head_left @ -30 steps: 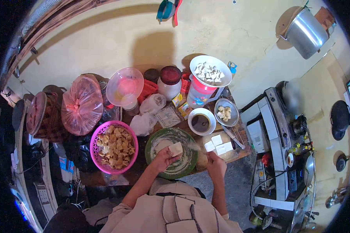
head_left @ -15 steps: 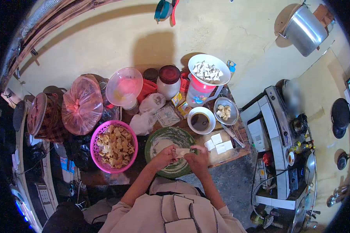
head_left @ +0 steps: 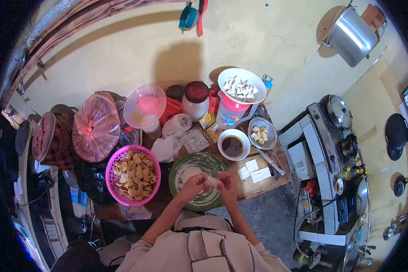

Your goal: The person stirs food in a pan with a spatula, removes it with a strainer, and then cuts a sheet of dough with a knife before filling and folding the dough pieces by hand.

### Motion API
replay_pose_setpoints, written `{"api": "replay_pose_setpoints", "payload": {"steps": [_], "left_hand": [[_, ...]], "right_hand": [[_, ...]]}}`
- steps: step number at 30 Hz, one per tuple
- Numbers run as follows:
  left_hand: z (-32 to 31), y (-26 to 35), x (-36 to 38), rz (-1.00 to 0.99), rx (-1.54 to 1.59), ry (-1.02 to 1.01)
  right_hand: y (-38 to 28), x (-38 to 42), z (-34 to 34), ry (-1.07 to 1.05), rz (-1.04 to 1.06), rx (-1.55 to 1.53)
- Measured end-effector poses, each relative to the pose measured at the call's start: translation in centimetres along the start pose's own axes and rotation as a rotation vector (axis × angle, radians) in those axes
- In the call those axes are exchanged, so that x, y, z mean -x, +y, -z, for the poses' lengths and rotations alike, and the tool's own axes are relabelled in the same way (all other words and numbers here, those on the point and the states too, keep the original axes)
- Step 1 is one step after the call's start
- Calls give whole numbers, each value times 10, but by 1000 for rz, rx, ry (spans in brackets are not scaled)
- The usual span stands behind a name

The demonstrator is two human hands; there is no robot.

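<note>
Both my hands are above a green bowl (head_left: 173,176) whose inside is smeared with white, floury paste. My left hand (head_left: 192,186) pinches one side of a small white dough wrapper (head_left: 210,182). On its other side, the fingers of my right hand (head_left: 227,183) close on the same piece. The wrapper looks folded and bunched; whether anything lies inside it is hidden by my fingers. Flat white square wrappers (head_left: 257,175) lie on a board to the right. Behind them are a bowl of dark liquid (head_left: 232,146) and a metal bowl (head_left: 269,143) with pale chunks.
Left of the green bowl stands a pink basket (head_left: 110,181) of browned pieces. A knife (head_left: 273,163) lies by the board. At the back, a white bowl (head_left: 259,85) of white pieces sits atop a pitcher (head_left: 230,119). A stove (head_left: 324,136) stands at right.
The wrapper was stretched out as a flat strip between my hands; now it is folded smaller, and my hands are closer together.
</note>
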State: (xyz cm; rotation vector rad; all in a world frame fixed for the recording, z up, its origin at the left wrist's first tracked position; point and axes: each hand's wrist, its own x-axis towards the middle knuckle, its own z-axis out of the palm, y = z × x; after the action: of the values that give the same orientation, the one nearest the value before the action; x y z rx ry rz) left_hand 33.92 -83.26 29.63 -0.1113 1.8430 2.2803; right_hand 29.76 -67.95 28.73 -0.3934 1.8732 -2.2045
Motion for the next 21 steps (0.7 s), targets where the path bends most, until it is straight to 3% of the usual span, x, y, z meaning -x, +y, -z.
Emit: {"api": "replay_pose_setpoints", "payload": {"steps": [3,6,11,17,21], "left_hand": [[5,3,0,46,52,-32],[8,11,-3,69,121,-73],[6,10,-10,89,303,-161],[-11,-11,-17,88,790,44],[-16,-16,-18,85,779,105]], "right_hand": [[-25,4,-1,49,-25,-240],[-23,-4,13,-54,637,652],[-15,7,15,-20,539,651],[-14,4,7,58,500,557],[-29,0,6,-3,413,442]]}}
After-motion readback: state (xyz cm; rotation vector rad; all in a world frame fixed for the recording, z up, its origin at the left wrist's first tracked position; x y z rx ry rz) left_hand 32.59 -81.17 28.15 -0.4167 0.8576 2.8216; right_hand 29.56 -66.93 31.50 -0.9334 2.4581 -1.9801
